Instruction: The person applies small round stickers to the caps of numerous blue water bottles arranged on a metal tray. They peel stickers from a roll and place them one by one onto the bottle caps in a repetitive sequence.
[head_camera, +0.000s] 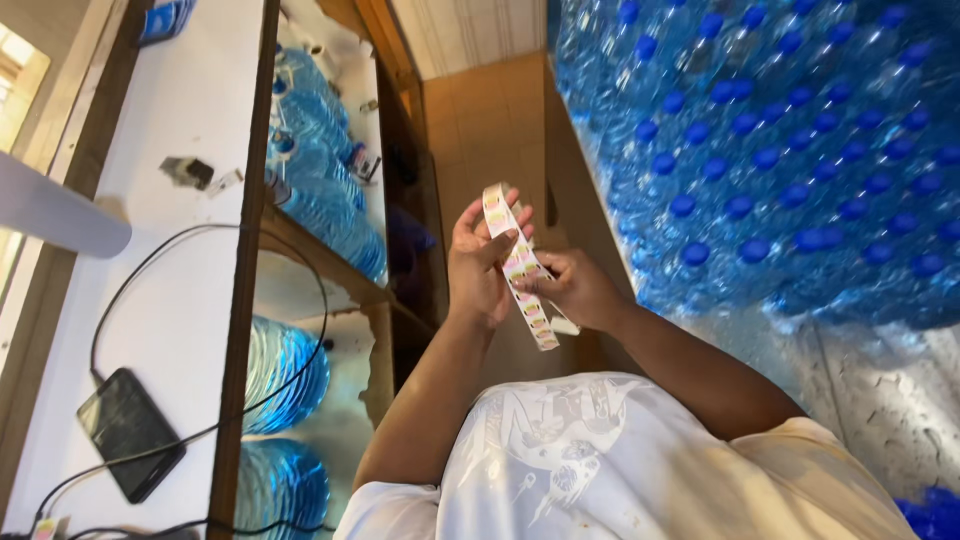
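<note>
A narrow strip of pale, multicoloured stickers (520, 262) runs between both my hands in the middle of the head view. My left hand (480, 262) holds its upper part, thumb across the strip, with the top end curling above the fingers. My right hand (575, 288) pinches the strip lower down, and the loose end hangs below toward my white printed shirt (610, 460).
A big stack of clear water bottles with blue caps (780, 150) fills the right. A wooden shelf (320, 250) on the left holds large blue water jugs (325, 190). A white counter (170, 300) carries a dark phone (130, 432) on a black cable. Tan floor lies ahead.
</note>
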